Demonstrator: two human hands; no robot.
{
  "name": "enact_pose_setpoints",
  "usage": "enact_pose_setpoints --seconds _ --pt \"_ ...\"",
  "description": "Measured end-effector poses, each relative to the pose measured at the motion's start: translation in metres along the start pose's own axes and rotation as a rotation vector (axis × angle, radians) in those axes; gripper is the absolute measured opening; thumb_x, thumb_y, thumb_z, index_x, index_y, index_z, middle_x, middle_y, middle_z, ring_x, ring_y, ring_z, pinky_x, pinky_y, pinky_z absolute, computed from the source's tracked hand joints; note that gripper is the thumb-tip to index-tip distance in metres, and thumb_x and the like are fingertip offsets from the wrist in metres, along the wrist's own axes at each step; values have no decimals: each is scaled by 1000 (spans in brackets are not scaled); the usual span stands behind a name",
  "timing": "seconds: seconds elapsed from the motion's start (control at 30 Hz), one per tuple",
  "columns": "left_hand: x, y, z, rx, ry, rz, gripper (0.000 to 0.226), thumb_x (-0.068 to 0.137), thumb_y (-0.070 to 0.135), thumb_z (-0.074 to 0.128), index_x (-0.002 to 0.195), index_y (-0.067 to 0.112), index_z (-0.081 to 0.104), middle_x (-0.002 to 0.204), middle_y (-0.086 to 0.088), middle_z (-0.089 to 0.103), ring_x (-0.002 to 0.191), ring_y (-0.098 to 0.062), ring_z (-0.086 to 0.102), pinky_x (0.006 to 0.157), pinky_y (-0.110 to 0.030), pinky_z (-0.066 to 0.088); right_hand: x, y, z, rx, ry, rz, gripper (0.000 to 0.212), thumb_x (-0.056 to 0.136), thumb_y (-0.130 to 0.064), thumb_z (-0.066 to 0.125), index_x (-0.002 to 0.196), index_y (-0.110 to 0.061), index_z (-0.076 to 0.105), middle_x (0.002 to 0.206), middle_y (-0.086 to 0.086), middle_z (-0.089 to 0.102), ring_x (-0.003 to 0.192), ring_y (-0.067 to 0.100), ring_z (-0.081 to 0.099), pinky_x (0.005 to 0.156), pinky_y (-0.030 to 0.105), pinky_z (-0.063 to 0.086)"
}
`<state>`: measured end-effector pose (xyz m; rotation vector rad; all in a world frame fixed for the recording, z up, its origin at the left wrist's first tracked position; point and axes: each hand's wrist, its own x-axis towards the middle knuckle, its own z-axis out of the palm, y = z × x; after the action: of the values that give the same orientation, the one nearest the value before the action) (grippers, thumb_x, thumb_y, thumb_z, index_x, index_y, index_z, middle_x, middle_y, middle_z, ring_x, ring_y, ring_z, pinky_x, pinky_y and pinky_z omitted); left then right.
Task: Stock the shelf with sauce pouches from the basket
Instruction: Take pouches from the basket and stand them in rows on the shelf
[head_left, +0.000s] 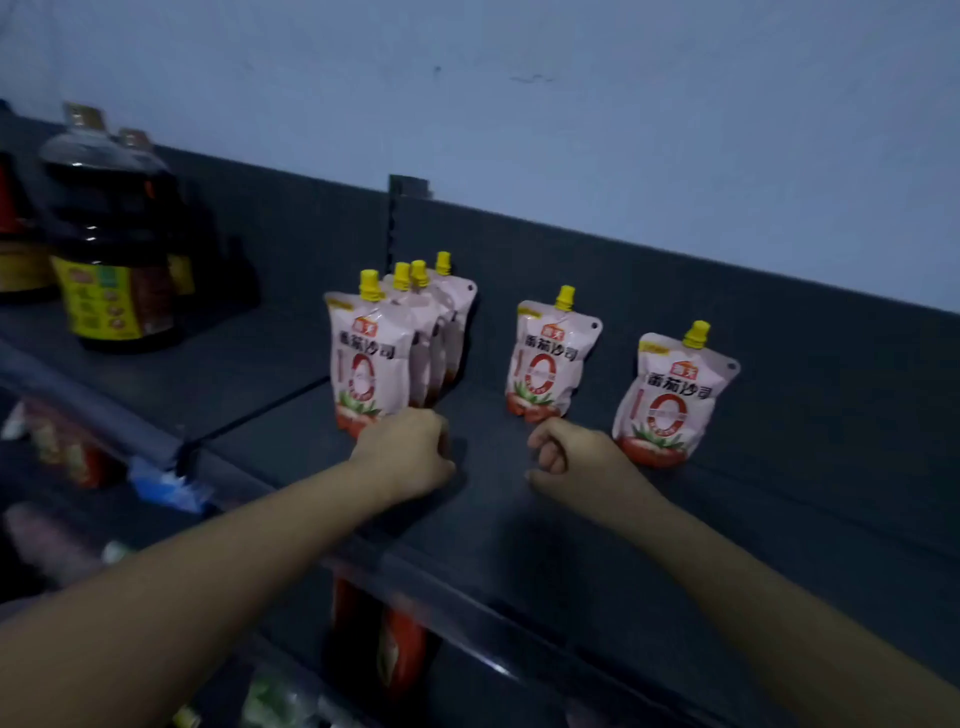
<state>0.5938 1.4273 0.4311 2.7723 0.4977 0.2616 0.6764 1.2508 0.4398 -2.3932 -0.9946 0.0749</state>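
A: Grips first. Left hand (402, 452)?
B: Curled into a fist, grip narrow, nothing visible in it. It's low over the shelf (498, 525), right at the foot of the front pouch (369, 364). The knuckles overlap that pouch's bottom edge. Can't tell if they touch.
A: Right hand (576, 462)?
B: Also a fist, with the thumb tucked against curled fingers. Grip narrow, holding nothing. It's just near of the middle pouch (550, 358), with the right pouch (670, 400) just beside it to the right. Contact with either is unclear.
A: Where are the pouches?
B: All upright on the shelf, pink-white with yellow caps and a tomato print at the bottom. The front pouch heads a row of pouches (436, 322), four caps in all, packed one behind the other and running far toward the back panel (779, 332). The middle pouch stands alone, apart from the row. The right pouch also stands alone, nearer the shelf's front than the middle one.
A: Surroundings?
B: Dark bottles (111, 234) with yellow labels stand far left on the same shelf level, blurred. There's a pale wall (571, 78) above the back panel. The lower shelf (467, 691) holds red packs (400, 649), too blurred to read. More blurred goods are low on the left.
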Motion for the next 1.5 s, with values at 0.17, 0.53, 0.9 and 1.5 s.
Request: enact_pose_setpoints --seconds 0.17,0.53,0.9,1.5 --pt "-78 -48 -38 149 238 -153 24 80 30 58 101 20 62 112 -5 63 109 -29 58 78 -32 44 -5 -64 26 31 -145 -260 20 80 -19 66 97 -21 55 81 -4 58 72 12 54 74 34 48" --pt "-263 -198 -77 318 120 -656 40 82 32 62 116 13 54 120 -6 58 110 -26 54 78 -34 46 -18 -232 158 -66 -354 -711 28 79 -19 64 107 -16 57 88 0 63 86 21 60 77 35 49" --pt "-359 -368 -58 287 8 -944 33 83 28 61 113 14 58 113 -6 62 103 -27 56 78 -36 51 8 -365 354 -177 -691 -748 19 78 -18 62 97 -14 58 90 6 66 92 25 62 85 40 51" --pt "-280 -549 53 234 -414 -953 30 82 15 54 112 14 55 118 -6 60 112 -26 54 88 -33 41 116 -355 551 -479 -1001 -651 24 88 -20 57 109 -9 57 105 10 64 98 29 60 71 31 44"
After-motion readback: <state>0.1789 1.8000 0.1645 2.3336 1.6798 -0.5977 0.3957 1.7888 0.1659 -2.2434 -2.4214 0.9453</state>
